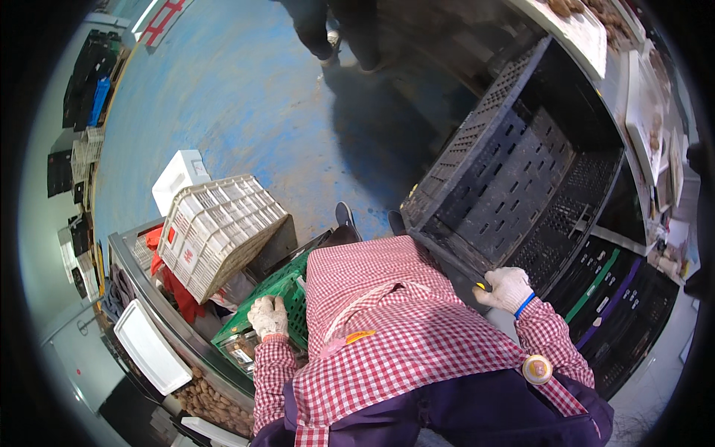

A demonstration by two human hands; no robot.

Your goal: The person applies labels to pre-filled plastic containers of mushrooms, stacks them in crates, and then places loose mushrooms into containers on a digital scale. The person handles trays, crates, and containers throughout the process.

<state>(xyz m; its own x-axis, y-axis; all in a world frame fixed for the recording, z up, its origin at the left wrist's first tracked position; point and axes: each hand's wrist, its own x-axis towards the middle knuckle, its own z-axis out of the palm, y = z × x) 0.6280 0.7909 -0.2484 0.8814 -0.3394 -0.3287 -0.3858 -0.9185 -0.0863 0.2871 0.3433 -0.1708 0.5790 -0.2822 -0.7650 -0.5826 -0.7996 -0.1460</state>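
My left hand (268,317), in a whitish work glove, lies over a green plastic crate (258,290) with its fingers curled. Whether it grips the crate is unclear. Inside the crate's near end is a clear container (241,353) with brownish contents. At the right, my right hand (507,289), also gloved, has its fingers on the near corner of a big black slatted plastic crate (503,184). That crate is tilted, and its visible inside holds nothing. Something small and yellow shows by the thumb. A red-checked apron covers my front between both hands.
A white plastic crate (223,223) leans over a metal-edged bin (162,304) with red cloth, beside a white foam box (181,173). Black crates (620,313) stand at the right. Brown produce (215,399) lies lower left. Another person's legs (335,28) are ahead on the blue floor (223,100).
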